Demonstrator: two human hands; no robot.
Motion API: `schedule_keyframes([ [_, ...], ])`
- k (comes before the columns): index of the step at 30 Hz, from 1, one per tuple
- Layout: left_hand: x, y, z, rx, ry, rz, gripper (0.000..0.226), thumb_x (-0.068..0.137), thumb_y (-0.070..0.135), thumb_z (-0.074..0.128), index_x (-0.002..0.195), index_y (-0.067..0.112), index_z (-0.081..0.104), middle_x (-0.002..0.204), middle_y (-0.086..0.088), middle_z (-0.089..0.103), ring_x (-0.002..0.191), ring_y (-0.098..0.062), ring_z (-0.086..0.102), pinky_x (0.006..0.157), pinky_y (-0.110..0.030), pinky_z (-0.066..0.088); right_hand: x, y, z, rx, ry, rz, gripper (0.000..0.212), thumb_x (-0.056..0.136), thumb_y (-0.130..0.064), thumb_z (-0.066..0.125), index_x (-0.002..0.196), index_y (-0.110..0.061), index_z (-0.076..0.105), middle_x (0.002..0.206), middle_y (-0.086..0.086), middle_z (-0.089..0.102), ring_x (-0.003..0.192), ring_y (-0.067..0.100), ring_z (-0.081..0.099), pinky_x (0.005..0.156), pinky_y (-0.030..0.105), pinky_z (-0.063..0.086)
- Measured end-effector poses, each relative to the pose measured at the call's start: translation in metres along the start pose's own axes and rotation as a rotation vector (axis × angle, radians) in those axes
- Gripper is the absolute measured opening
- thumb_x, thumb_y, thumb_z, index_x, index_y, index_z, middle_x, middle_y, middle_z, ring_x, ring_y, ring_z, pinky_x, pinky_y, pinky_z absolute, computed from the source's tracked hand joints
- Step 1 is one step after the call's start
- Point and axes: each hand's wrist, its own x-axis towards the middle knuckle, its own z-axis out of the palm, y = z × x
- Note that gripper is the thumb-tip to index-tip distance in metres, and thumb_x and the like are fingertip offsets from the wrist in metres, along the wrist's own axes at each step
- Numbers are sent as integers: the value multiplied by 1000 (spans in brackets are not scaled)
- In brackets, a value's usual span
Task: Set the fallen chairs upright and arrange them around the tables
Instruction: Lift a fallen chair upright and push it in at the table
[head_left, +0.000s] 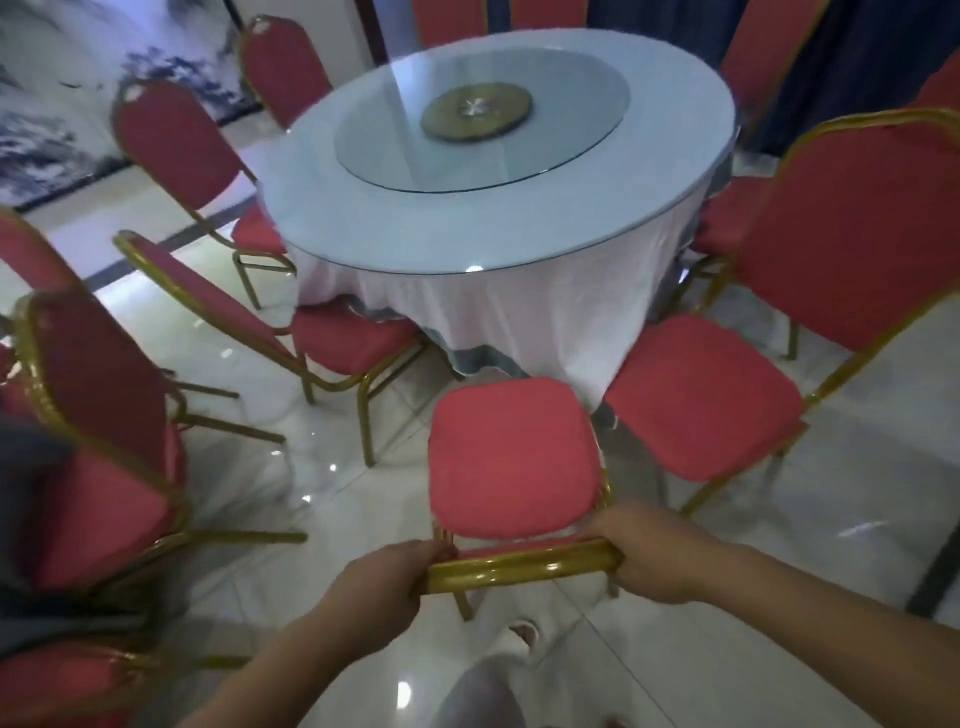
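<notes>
The chair (511, 462) stands upright just in front of the person, its seat facing the round table (467, 228) and its front edge close to the hanging hem of the tablecloth (519, 312). The seat is a squarish red fabric cushion with rounded corners, on a glossy gold metal tube frame. The backrest is seen from straight above, so only its curved top rail shows. The legs are mostly hidden under the seat.

The left hand (384, 577) grips the rail's left end and the right hand (654, 556) grips its right end, fingers curled round the tube.

A matching chair (701, 395) stands to the right and another (348, 338) to the left, both upright. The white cloth drapes in soft folds over a grey underlayer. A round glass turntable (483, 130) lies on top.

The floor (363, 467) is shiny pale tile. The whole view is slightly blurred, and the chairs at the left edge are cut off.
</notes>
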Motion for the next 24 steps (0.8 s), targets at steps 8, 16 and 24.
schedule_keyframes([
  [8, 15, -15, -4, -76, 239, -235, 45, 82, 7, 57, 109, 41, 67, 95, 14, 69, 88, -8, 63, 81, -31, 53, 25, -10, -13, 34, 101, -48, 13, 77, -18, 49, 70, -27, 53, 73, -6, 59, 68, 13, 57, 57, 32, 45],
  [16, 80, -54, -62, -32, 277, -234, 26, 87, 13, 61, 94, 37, 65, 78, 15, 64, 76, -1, 59, 69, -23, 52, 82, -19, -71, -3, 171, -3, 11, 77, -16, 55, 77, -26, 59, 74, -8, 58, 68, 11, 57, 55, 29, 42],
  [24, 178, -61, -111, -15, 252, -142, 21, 89, 13, 55, 98, 28, 67, 82, 8, 64, 81, -13, 63, 70, -28, 53, 147, 12, -122, -49, 241, 225, 30, 73, -17, 60, 99, -32, 68, 91, -6, 67, 88, 20, 64, 79, 37, 53],
])
